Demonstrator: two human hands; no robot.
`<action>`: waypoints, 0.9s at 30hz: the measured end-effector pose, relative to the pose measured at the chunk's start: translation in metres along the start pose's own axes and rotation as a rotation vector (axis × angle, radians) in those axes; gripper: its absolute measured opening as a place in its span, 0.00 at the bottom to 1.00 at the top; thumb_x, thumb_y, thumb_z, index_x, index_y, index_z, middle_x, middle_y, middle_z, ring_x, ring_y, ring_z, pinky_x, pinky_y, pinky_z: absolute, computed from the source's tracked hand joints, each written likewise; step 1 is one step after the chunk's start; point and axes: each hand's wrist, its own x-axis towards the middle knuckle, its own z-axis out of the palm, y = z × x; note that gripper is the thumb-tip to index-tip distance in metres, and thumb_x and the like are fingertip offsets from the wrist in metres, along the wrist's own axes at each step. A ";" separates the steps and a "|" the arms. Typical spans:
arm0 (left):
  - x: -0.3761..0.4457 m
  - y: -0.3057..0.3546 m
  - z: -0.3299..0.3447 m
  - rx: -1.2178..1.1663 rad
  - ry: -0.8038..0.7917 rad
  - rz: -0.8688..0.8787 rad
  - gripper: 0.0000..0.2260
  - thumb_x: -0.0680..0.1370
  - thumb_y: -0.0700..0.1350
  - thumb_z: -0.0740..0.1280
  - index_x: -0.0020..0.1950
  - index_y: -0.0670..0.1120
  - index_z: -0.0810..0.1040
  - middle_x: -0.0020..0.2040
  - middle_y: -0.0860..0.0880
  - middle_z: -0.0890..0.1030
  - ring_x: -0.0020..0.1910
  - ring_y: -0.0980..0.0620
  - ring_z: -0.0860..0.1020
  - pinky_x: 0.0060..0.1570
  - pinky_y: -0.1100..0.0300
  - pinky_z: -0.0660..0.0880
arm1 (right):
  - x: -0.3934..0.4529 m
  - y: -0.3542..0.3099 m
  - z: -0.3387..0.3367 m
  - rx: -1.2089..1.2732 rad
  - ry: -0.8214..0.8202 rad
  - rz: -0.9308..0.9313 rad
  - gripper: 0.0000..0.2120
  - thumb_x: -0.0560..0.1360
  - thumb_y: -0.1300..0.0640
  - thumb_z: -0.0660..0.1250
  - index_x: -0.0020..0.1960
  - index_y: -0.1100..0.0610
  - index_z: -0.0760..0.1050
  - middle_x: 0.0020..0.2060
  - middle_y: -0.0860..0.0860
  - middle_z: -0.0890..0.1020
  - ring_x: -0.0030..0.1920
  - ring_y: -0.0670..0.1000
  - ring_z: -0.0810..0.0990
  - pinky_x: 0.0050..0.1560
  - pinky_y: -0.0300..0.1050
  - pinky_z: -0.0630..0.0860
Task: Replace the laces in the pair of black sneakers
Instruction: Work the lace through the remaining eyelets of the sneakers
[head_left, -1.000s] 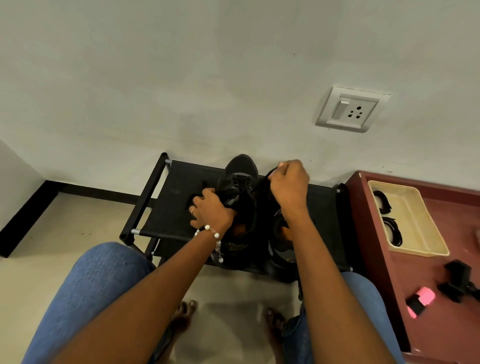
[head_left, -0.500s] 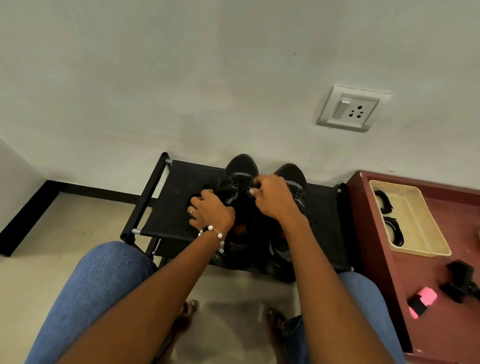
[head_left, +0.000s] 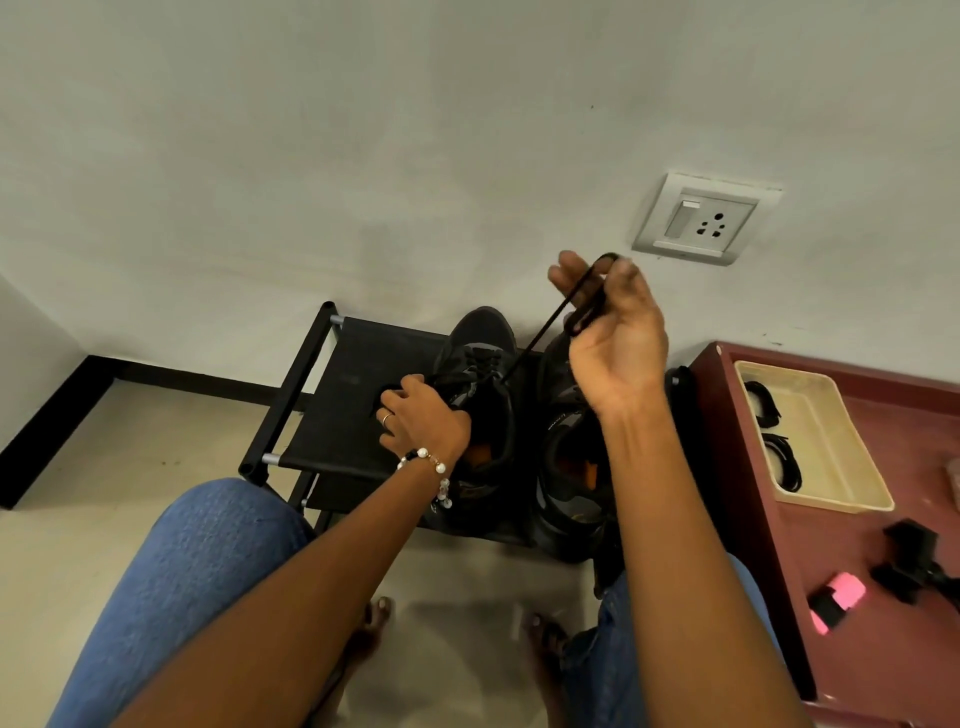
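Note:
Two black sneakers stand side by side on a black fabric rack (head_left: 353, 395), toes toward the wall. My left hand (head_left: 423, 418) grips the side of the left sneaker (head_left: 480, 364) near its eyelets. My right hand (head_left: 610, 332) is raised above the right sneaker (head_left: 569, 467) and pinches a black lace (head_left: 545, 327). The lace runs taut from the left sneaker's eyelets up to my fingers and loops over them. My right forearm hides part of the right sneaker.
A maroon table (head_left: 883, 649) stands on the right with a cream tray (head_left: 831, 447) holding coiled black laces (head_left: 782, 460), a pink and black object (head_left: 836, 605) and a black clamp (head_left: 914, 569). A wall socket (head_left: 704, 221) is above. My knees and bare feet are below.
My right hand has risen from the left sneaker's eyelets toward the wall, drawing the black lace out and up. My left hand has stayed on the left sneaker.

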 end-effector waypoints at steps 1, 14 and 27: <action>0.000 0.000 0.000 -0.004 -0.006 0.000 0.30 0.72 0.44 0.73 0.70 0.47 0.64 0.70 0.41 0.64 0.69 0.39 0.64 0.66 0.43 0.64 | 0.001 -0.004 0.002 0.083 -0.041 -0.053 0.04 0.76 0.58 0.66 0.45 0.58 0.75 0.46 0.57 0.81 0.47 0.57 0.81 0.46 0.45 0.78; 0.004 -0.002 0.003 -0.013 -0.004 0.072 0.23 0.74 0.43 0.71 0.68 0.46 0.69 0.63 0.44 0.73 0.64 0.41 0.72 0.64 0.41 0.67 | 0.004 0.060 -0.034 -1.815 -0.243 0.270 0.13 0.78 0.55 0.67 0.45 0.67 0.80 0.40 0.62 0.82 0.43 0.61 0.81 0.46 0.51 0.79; 0.003 -0.002 0.004 -0.007 0.008 0.093 0.23 0.74 0.41 0.70 0.68 0.48 0.69 0.64 0.44 0.73 0.63 0.42 0.73 0.63 0.41 0.67 | 0.003 -0.004 -0.002 -1.105 0.145 -0.076 0.09 0.78 0.58 0.66 0.41 0.57 0.81 0.37 0.47 0.81 0.43 0.46 0.78 0.50 0.43 0.75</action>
